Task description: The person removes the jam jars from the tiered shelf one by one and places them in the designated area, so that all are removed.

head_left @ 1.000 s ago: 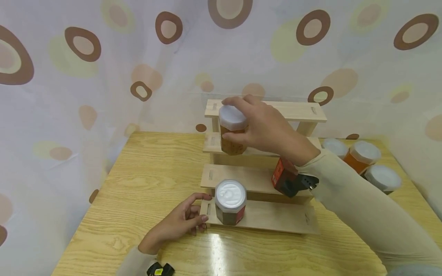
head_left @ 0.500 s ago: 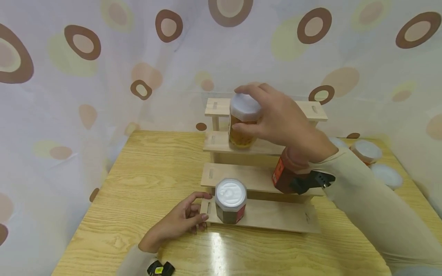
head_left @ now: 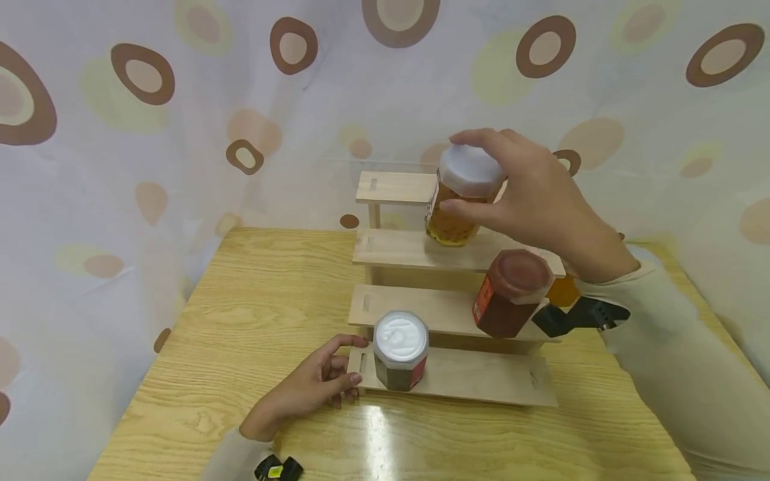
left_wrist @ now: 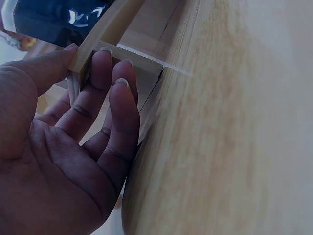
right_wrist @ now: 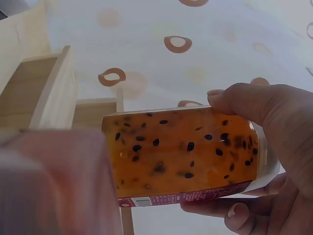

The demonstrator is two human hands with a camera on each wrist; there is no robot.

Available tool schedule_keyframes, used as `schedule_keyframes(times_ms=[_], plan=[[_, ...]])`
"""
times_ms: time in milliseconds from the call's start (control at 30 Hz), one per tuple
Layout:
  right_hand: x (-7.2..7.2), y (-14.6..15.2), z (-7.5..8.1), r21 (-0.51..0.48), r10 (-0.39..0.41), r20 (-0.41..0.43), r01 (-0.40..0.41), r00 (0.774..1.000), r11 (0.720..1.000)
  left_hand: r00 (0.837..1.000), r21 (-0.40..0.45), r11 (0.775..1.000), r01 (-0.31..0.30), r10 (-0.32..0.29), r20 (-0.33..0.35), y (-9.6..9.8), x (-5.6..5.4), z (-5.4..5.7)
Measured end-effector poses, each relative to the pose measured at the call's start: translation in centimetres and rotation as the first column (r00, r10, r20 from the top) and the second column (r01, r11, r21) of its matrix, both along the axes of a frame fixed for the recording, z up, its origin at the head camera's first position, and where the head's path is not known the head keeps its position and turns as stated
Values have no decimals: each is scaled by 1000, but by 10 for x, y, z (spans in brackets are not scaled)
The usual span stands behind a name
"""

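My right hand grips a white-lidded jar, fingers and thumb on either side near its top. In the right wrist view the jar shows orange contents with black seeds. It is slightly tilted over the second-highest step of a wooden stepped rack; whether it touches the step I cannot tell. With my left hand I hold the left end of the lowest step; the left wrist view shows the thumb above the board and fingers under it. A silver-topped jar stands on that step.
A dark red jar stands at the right of the second-lowest step, close to my right wrist. Behind my forearm an orange jar shows partly. The wooden table meets a patterned cloth at the back.
My right hand has carried the seeded jar rightward and a little up across the rack, uncovering the dark red jar's lid. The left hand keeps its place.
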State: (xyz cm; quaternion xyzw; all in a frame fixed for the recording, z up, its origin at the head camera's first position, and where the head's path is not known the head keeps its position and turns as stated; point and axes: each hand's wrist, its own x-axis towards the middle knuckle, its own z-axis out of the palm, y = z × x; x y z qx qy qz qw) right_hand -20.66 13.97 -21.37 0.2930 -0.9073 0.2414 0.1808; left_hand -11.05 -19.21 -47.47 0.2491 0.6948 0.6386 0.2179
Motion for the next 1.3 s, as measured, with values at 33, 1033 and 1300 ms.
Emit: schedule_keyframes(times_ms=[33, 1033, 1300], plan=[[1, 3, 1, -6, -5, -2, 5, 1000, 1000, 1000, -3, 1000, -2, 2, 5, 0, 0, 0], [19, 109, -1, -113, -245, -111, 233, 963, 966, 999, -6, 1000, -18, 19, 43, -4, 2, -3], [23, 130, -13, -112, -325, -46, 318, 945, 941, 998, -25, 999, -27, 28, 56, -2, 1, -3]])
